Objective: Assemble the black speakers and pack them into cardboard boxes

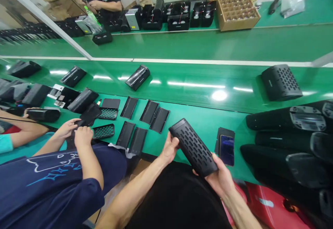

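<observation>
Between my two hands, tilted above the green table's front edge, is a black case (194, 147) with a face of slotted holes. The fingers of my left hand (169, 148) close on its upper left end. My right hand (221, 175) wraps round its lower right end, with part of the fingers hidden beneath. Left of the case, several black rectangular panels (160, 120) lie flat on the green table (191, 109). A phone (227, 150) rests on dark flat pieces to the right of the case.
Black housings (283, 118) are stacked at the right. A perforated housing (281, 82) and another case (137, 77) sit on the green conveyor (182, 69). At the left a co-worker's hands (83, 137) hold a dark part. A partitioned carton (238, 11) stands at the back.
</observation>
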Motion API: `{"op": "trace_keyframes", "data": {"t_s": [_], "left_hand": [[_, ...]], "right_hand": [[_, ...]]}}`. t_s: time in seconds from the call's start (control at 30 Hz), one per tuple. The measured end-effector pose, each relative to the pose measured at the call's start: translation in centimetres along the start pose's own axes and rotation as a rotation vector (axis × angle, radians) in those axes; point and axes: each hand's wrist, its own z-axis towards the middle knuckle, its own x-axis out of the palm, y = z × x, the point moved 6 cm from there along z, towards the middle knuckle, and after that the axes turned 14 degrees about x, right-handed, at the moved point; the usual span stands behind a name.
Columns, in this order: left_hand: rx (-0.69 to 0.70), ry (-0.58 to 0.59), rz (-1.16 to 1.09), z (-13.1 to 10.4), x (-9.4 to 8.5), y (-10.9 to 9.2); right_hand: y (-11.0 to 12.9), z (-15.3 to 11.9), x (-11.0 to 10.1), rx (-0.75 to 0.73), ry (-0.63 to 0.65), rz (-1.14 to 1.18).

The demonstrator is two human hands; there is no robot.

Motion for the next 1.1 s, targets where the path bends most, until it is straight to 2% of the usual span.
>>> {"op": "trace_keyframes", "data": {"t_s": [0.07, 0.13, 0.2, 0.27, 0.33, 0.4, 0.43, 0.47, 0.53, 0.63, 0.73, 0.8, 0.9, 1.03, 1.1], "left_hand": [[0.036, 0.138, 0.023, 0.9, 0.9, -1.8], [0.087, 0.33, 0.132, 2.1, 1.8, -4.9], [0.105, 0.587, 0.382, 2.9, 2.9, -8.1], [0.074, 0.847, 0.781, 3.1, 4.0, -10.0], [0.043, 1.086, 1.109, 2.6, 5.0, -10.3], [-0.03, 1.244, 1.279, 1.8, 5.1, -9.5], [-0.089, 1.269, 1.3, 1.6, 4.7, -8.9], [-0.16, 1.265, 1.283, 1.4, 3.9, -8.3], [-0.241, 1.143, 1.169, 1.4, 1.4, -7.7], [-0.218, 0.866, 0.841, 1.1, -2.3, -7.9], [-0.165, 0.654, 0.572, -0.9, -4.1, -7.9], [-0.124, 0.562, 0.499, -2.4, -4.0, -7.5], [-0.092, 0.482, 0.451, -4.0, -2.8, -6.7], [-0.054, 0.458, 0.492, -4.5, -1.0, -5.8], [-0.062, 0.426, 0.538, -4.3, -0.5, -5.2]], "right_hand": [[-0.8, 0.5, 1.8, 0.025, 0.109, -0.106], [-0.1, 0.4, 2.7, -0.013, 0.139, -0.336], [2.7, -0.5, 2.9, -0.18, 0.064, -0.546], [6.2, -2.3, 3.3, -0.396, -0.025, -0.673], [8.2, -3.9, 4.5, -0.495, -0.035, -0.844], [7.7, -4.4, 5.3, -0.419, -0.022, -1.046], [6.9, -4.4, 5.3, -0.345, -0.021, -1.094], [6.0, -4.2, 4.9, -0.275, -0.027, -1.086], [4.2, -4.0, 3.4, -0.202, -0.07, -0.946], [2.6, -4.2, 0.4, -0.223, -0.147, -0.72], [2.5, -4.9, -1.3, -0.271, -0.169, -0.701], [2.9, -5.6, -1.8, -0.308, -0.172, -0.729], [3.6, -6.5, -2.2, -0.353, -0.2, -0.758], [4.8, -6.6, -2.9, -0.397, -0.273, -0.754], [5.4, -5.8, -3.6, -0.345, -0.281, -0.655]]}}
